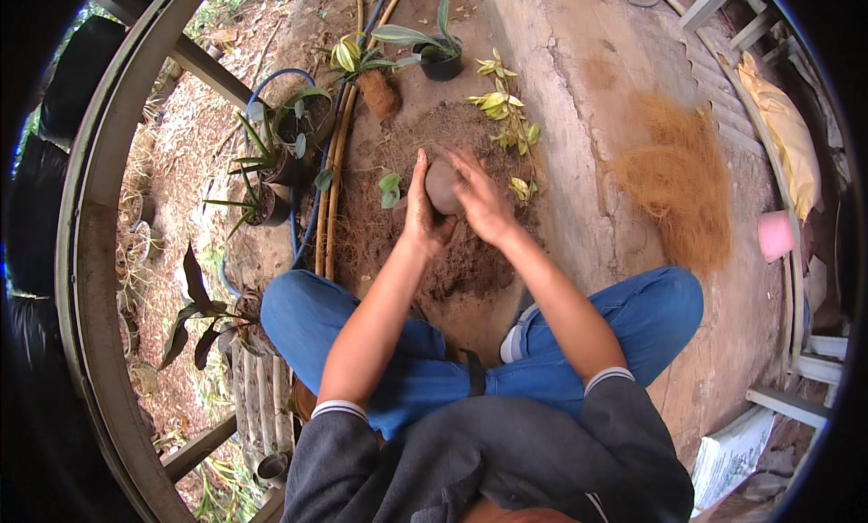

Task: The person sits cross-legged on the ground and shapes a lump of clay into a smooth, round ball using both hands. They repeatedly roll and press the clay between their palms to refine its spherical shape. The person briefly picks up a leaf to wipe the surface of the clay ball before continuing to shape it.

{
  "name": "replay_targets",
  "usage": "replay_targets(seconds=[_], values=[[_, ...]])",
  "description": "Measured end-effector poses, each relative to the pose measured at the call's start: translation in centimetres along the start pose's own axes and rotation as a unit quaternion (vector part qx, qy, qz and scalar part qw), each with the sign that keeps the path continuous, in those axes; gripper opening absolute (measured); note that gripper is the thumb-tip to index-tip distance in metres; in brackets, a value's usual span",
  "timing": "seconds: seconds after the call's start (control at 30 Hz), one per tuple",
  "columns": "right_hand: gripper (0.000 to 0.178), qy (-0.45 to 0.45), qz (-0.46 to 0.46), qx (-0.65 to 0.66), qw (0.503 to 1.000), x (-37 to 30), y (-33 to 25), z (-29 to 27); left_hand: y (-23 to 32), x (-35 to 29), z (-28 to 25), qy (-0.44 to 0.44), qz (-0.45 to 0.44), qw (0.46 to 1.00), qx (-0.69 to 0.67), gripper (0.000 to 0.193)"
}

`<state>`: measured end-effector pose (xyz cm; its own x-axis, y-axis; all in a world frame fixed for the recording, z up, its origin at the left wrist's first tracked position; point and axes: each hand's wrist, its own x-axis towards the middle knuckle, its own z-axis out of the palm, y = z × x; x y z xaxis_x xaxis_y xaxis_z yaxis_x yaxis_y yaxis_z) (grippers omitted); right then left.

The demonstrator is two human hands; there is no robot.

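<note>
Left hand (421,214): fingers together, nearly straight and pointing away from the body; the palm bears on the left side of a grey-brown ball (441,187), with the thumb toward its lower edge. Right hand (483,197): fingers extended and slightly curved, laid over the ball's upper right side; some blur here, so exact fingertip contact cannot be told. The ball is held between the two hands.

Condition of ball: rounded, matte, apparently smooth on the exposed face; the remainder is hidden by the hands. Position: in front of the seated person, above a heap of loose dark soil (466,268).

Surroundings: a small green-leaved sprig (390,190) lies left of the hands; yellow-green cuttings (497,102) lie beyond and to the right. A brown fibre-covered root ball (378,95) lies farther off. Loose orange-brown fibre (678,188) is spread well to the right.
</note>
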<state>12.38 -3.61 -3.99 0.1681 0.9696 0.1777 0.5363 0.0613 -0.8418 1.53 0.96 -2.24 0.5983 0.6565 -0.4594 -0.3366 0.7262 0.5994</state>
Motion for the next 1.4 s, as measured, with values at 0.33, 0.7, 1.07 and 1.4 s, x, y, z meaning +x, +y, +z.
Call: replay_targets(seconds=[0.33,0.7,1.07,1.4], values=[[0.033,-0.085,0.198,-0.126,0.968,-3.7,10.8,1.8,1.5,0.8,-0.9,0.062,-0.003,0.994,-0.09,0.076],[0.057,-0.07,0.255,-0.309,0.914,-2.0,12.1,8.8,3.3,0.4,-2.1,0.149,0.036,0.971,-0.183,0.066],[0.05,0.003,0.253,-0.257,0.933,-0.2,12.5,6.2,3.6,0.4,-1.7,0.144,0.028,0.973,-0.179,0.061],[0.046,-0.126,0.035,-0.377,0.917,-1.8,12.5,4.3,3.1,0.6,-1.6,0.129,0.007,0.98,-0.152,0.062]])
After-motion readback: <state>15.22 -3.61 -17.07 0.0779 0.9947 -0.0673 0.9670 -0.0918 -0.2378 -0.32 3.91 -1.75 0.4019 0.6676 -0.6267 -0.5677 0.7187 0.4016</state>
